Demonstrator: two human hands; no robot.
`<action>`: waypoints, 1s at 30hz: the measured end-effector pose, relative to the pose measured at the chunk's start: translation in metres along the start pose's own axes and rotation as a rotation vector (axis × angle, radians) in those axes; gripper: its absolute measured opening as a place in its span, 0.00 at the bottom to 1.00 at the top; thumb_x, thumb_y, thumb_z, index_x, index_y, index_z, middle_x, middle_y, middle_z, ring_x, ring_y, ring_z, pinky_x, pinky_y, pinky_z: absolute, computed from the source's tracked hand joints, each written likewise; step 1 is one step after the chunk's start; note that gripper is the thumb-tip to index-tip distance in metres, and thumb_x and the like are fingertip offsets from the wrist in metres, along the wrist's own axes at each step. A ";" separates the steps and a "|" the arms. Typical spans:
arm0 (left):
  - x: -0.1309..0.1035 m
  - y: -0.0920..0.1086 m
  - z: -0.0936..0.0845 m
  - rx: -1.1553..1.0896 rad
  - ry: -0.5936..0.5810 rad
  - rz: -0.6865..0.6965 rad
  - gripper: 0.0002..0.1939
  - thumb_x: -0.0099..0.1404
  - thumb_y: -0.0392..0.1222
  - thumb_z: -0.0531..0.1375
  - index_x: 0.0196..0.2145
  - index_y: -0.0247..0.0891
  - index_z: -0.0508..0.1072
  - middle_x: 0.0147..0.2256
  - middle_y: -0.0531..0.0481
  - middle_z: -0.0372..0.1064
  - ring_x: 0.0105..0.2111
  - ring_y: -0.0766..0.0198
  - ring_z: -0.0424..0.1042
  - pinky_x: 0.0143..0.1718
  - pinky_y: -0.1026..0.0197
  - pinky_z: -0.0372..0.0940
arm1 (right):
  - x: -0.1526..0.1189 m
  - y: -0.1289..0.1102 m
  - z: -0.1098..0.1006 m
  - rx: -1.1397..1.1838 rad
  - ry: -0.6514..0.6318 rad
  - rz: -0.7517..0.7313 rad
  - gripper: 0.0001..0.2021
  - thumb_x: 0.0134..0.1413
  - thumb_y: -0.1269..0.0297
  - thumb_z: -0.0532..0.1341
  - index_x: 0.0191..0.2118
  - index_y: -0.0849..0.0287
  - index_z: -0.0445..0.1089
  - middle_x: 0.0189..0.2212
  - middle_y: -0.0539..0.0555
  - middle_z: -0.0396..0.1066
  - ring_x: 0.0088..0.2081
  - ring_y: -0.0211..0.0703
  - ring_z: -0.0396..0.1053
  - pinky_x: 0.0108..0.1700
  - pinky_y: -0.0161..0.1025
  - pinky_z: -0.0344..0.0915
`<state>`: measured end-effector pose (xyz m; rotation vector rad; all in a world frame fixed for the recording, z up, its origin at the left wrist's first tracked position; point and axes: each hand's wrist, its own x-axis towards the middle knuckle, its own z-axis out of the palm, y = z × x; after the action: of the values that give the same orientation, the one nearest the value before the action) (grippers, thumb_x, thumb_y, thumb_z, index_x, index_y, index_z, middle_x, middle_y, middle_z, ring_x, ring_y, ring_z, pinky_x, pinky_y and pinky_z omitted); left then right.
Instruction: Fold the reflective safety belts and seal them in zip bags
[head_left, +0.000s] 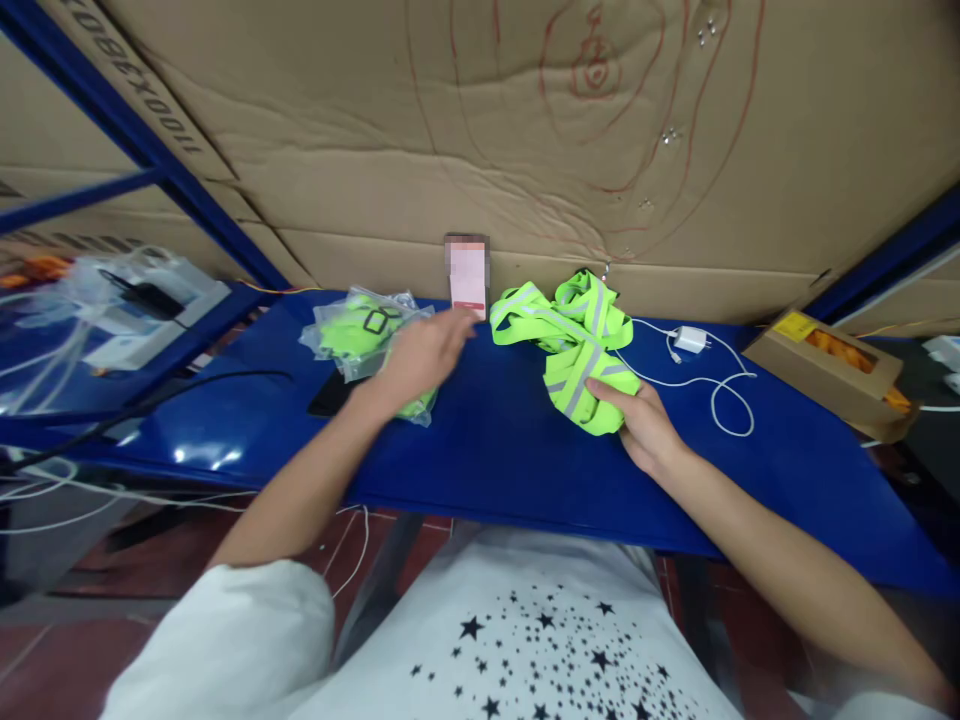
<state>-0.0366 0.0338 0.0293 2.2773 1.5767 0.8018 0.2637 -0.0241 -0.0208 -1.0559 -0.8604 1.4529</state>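
My right hand (pixel 646 425) grips the lower right side of a bundle of neon yellow-green straps (pixel 581 345) with silver reflective stripes, its thumb on top. The straps lie partly spread over the blue table (pixel 480 440). My left hand (pixel 426 355) is raised over the table, left of the straps and just below the phone (pixel 468 280); its fingers point right and are blurred. Under and beside it are clear plastic bags (pixel 360 330) with neon green items inside.
A white charger (pixel 691 340) with a looping cable lies right of the straps. An open cardboard box (pixel 832 365) with orange items stands at the right. White power strips (pixel 157 315) and cables lie left. Cardboard (pixel 337 120) lines the back.
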 end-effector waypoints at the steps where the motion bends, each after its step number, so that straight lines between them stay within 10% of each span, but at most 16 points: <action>1: -0.004 -0.016 -0.016 0.231 -0.012 -0.048 0.19 0.76 0.43 0.49 0.55 0.38 0.73 0.52 0.40 0.74 0.51 0.49 0.72 0.58 0.50 0.61 | 0.002 0.000 -0.001 0.001 0.005 -0.006 0.24 0.39 0.61 0.79 0.47 0.57 0.80 0.47 0.56 0.81 0.49 0.55 0.79 0.54 0.48 0.75; 8: -0.058 -0.085 -0.055 0.614 -0.235 -0.215 0.21 0.70 0.36 0.54 0.58 0.33 0.72 0.59 0.36 0.66 0.57 0.46 0.65 0.57 0.50 0.61 | 0.004 0.006 0.003 -0.052 0.020 0.063 0.27 0.36 0.58 0.80 0.46 0.59 0.80 0.47 0.58 0.81 0.46 0.56 0.80 0.50 0.47 0.75; 17: -0.060 -0.081 -0.058 0.825 0.010 -0.200 0.23 0.76 0.47 0.47 0.52 0.33 0.78 0.59 0.36 0.64 0.58 0.42 0.61 0.54 0.47 0.57 | 0.010 0.012 -0.003 -0.050 0.016 0.041 0.27 0.36 0.62 0.80 0.47 0.58 0.81 0.45 0.56 0.82 0.44 0.53 0.80 0.50 0.46 0.74; 22: -0.062 -0.084 -0.055 0.791 -0.087 -0.165 0.21 0.74 0.50 0.52 0.51 0.37 0.79 0.61 0.36 0.61 0.60 0.40 0.58 0.57 0.42 0.53 | 0.009 0.009 -0.003 -0.057 0.010 0.025 0.27 0.37 0.62 0.80 0.47 0.57 0.80 0.46 0.57 0.82 0.45 0.54 0.80 0.52 0.48 0.74; 30: -0.040 -0.083 -0.063 0.641 0.399 -0.234 0.18 0.77 0.46 0.48 0.49 0.35 0.74 0.65 0.42 0.59 0.58 0.46 0.61 0.57 0.44 0.55 | 0.010 0.009 -0.003 -0.068 0.023 0.027 0.27 0.36 0.62 0.80 0.47 0.58 0.80 0.45 0.57 0.82 0.45 0.55 0.80 0.51 0.47 0.74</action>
<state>-0.1476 0.0226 0.0276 2.3426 2.5336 0.8057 0.2629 -0.0161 -0.0317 -1.1360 -0.8877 1.4399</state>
